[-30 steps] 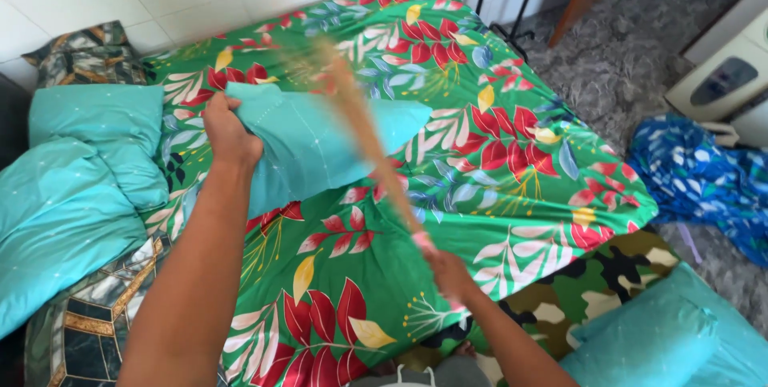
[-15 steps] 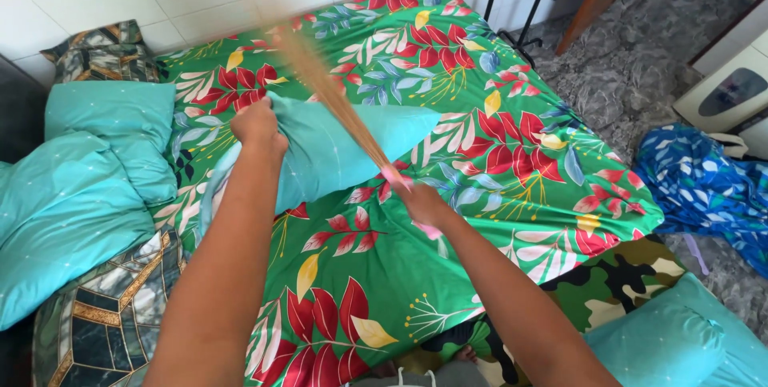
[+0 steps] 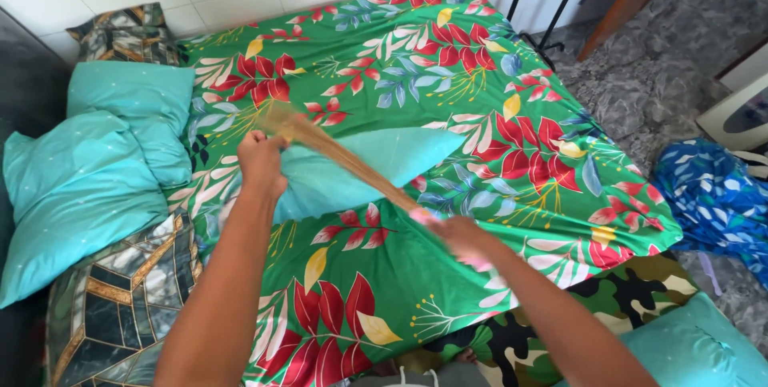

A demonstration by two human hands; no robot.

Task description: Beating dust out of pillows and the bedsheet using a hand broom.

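Both hands work over the green flowered bedsheet (image 3: 480,115): the left hand (image 3: 262,161) grips the teal pillow (image 3: 360,171) lying on it, while the right hand (image 3: 460,235), fist closed, has swung the straw broom (image 3: 336,155) down onto that pillow.

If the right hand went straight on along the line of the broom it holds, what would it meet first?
Probably the teal pillow that the left hand lifts off the green floral bedsheet; the right hand and its straw hand broom point at it, though depth is unclear.
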